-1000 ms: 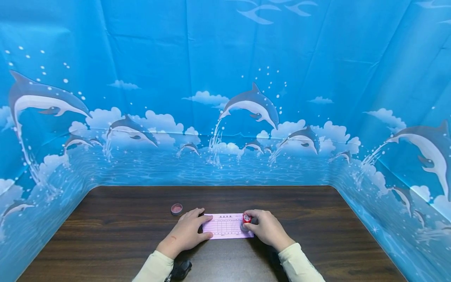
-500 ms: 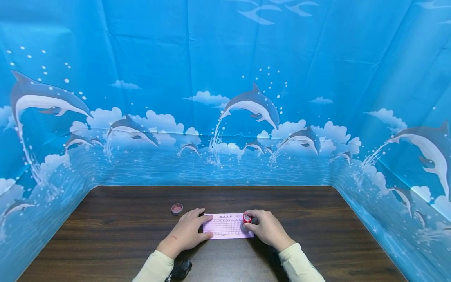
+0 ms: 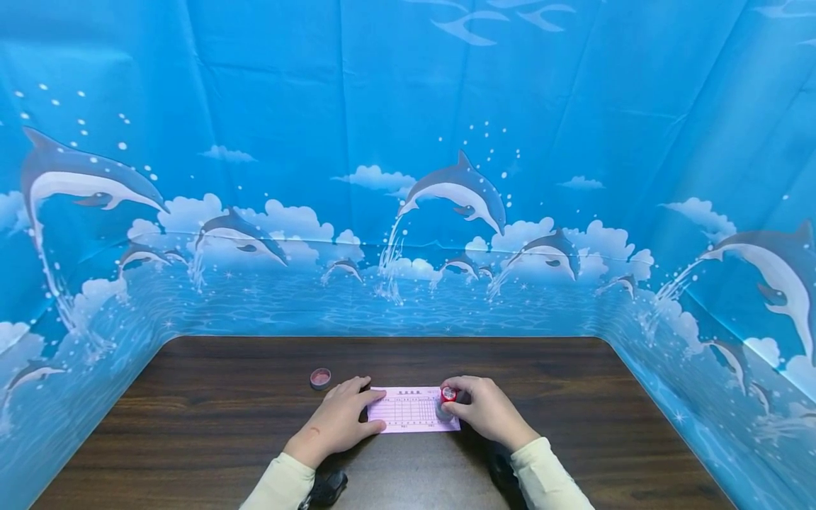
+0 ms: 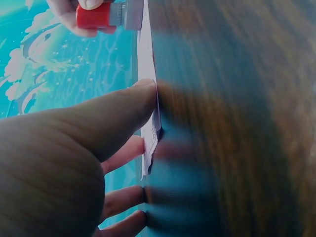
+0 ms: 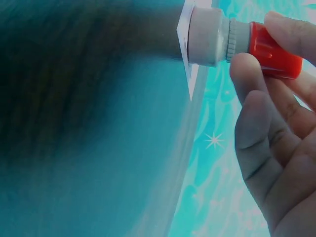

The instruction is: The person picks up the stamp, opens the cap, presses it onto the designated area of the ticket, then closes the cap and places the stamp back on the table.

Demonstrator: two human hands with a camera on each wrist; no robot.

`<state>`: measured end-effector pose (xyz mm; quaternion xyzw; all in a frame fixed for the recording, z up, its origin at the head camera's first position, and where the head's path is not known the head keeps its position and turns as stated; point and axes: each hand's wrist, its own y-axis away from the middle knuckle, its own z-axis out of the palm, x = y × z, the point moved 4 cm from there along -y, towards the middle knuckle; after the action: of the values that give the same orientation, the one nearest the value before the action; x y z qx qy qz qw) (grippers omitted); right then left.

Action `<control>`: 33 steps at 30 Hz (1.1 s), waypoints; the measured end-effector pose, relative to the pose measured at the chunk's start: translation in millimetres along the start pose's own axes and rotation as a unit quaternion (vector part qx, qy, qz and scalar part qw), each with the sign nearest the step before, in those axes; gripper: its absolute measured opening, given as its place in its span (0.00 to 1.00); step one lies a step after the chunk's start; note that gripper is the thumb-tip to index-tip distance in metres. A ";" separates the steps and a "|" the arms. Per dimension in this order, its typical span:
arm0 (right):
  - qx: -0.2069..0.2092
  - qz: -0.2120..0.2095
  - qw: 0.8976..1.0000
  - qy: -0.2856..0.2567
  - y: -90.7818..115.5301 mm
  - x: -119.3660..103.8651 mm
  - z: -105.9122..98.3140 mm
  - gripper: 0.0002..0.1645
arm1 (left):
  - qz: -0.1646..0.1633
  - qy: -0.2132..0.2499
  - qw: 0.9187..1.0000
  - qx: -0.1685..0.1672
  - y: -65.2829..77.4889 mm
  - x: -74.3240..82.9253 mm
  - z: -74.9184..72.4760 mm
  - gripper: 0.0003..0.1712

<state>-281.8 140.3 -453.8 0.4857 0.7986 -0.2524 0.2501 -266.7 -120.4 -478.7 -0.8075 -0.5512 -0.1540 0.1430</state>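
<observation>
Right grip [image 3: 492, 411] slightly outward, around stamp handle [image 5: 277, 57]

The left hand [image 3: 336, 419] touches a pink form [image 3: 406, 409]. The right hand [image 3: 489, 412] pinches a red-topped stamp [image 3: 448, 398] standing on it.

a red-topped grey cylindrical stamp [image 5: 242, 37] stands upright on the right end of a pink rectangular paper form [image 3: 404, 411], grid-printed, lying on the dark wood-grain table [image 3: 408, 360].
</observation>
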 end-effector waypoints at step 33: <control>0.161 0.046 0.983 -0.079 3.9 27.8 -38.0 0.20 | -0.001 0.004 1.000 -0.008 0.6 -0.5 0.5 0.33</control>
<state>-295.4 184.5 -443.9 0.5345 0.7023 -0.4030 0.2421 -266.2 -120.9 -479.4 -0.8073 -0.5503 -0.1619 0.1389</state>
